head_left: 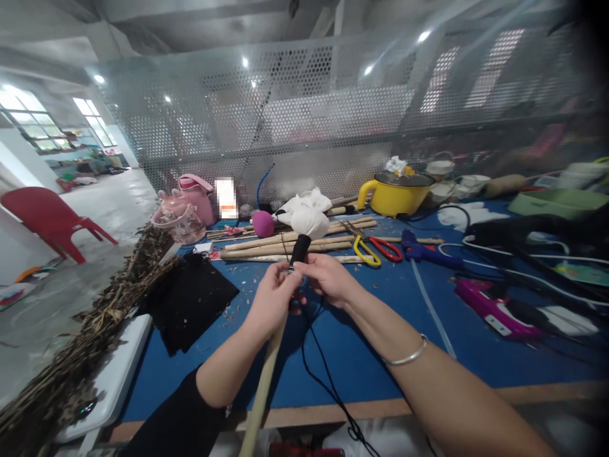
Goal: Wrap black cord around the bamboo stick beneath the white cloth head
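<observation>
A pale wooden stick [262, 395] slants up from the table's front edge, topped by a round white cloth-covered head [309, 223]. Just under that head, black wrapping [299, 252] covers the stick. My left hand [276, 293] is closed around the stick at the lower end of the wrapping. Against the same spot, my right hand [328, 277] pinches with thumb and finger, apparently on black cord. From between the hands the black cord [318, 371] hangs down over the front edge in loose strands.
Behind my hands lie several wooden sticks [266, 246], yellow scissors [366, 251] and red scissors [386, 249]. Black cloth [193, 304] and dried plant stems [102, 330] are at left. Rightward are a blue glue gun [431, 252], a purple power strip [495, 311] and a yellow pot [398, 193].
</observation>
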`<state>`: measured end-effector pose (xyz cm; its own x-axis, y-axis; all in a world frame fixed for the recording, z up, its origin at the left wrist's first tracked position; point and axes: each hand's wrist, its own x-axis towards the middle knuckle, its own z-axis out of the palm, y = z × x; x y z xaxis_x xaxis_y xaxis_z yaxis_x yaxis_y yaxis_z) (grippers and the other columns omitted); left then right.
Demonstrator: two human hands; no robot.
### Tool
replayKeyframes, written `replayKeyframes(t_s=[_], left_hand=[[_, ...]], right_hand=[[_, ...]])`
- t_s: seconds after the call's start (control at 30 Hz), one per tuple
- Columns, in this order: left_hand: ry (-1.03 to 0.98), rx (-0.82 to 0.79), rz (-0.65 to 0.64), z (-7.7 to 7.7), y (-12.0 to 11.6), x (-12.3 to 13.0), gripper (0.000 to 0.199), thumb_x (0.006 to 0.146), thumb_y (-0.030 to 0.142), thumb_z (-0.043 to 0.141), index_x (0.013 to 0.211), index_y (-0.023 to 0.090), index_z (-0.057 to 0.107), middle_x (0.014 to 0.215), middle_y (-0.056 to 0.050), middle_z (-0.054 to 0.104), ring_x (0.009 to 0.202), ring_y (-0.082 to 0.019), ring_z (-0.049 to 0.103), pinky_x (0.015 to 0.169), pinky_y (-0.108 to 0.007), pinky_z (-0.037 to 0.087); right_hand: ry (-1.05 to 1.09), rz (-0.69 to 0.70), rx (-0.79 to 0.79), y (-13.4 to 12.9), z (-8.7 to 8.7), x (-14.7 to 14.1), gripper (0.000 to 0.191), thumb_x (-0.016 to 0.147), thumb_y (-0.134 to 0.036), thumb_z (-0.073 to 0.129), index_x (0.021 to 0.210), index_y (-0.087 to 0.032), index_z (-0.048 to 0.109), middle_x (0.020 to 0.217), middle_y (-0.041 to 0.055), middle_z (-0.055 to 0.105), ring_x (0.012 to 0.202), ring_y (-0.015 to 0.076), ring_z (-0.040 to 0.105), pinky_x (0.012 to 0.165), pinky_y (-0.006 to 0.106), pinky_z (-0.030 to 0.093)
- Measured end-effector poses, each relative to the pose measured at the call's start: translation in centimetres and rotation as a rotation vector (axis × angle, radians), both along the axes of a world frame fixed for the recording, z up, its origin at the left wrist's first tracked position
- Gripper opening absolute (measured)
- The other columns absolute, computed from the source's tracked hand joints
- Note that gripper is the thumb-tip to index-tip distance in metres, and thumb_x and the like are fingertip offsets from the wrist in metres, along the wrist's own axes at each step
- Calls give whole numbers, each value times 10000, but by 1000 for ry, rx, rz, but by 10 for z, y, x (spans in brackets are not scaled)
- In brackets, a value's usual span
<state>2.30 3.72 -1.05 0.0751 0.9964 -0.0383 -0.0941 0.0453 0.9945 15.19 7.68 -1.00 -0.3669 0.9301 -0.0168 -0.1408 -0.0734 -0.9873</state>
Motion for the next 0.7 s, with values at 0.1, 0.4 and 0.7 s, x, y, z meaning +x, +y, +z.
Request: replayKeyframes(t_s=[0.1, 0.4, 0.7], left_hand=[[81, 95, 40, -2, -2, 3, 379, 698, 322, 649, 995, 171, 469, 709, 26, 557, 435, -56, 480, 335, -164, 363], [-273, 49, -150, 5, -5, -4, 263, 749, 355, 594, 895, 191, 450, 743, 30, 523, 419, -22, 378, 328, -138, 285], [-408, 10, -212, 9, -9, -5, 243, 734, 336, 616, 870, 179, 491, 753, 22, 515, 422, -8, 348, 323, -118, 258]], right_hand=[[26, 46, 24, -3, 2, -5, 284, 696, -400, 651, 755, -138, 556, 487, -42, 497, 333, 49, 350, 314, 189, 187], [47, 79, 110, -8, 13, 10, 227, 697, -317, 633, 603, -129, 548, 514, -20, 514, 372, 27, 255, 354, 194, 109], [222, 91, 13, -12, 14, 8, 216, 659, -311, 667, 625, -142, 536, 514, -18, 555, 348, 20, 189, 349, 192, 66]])
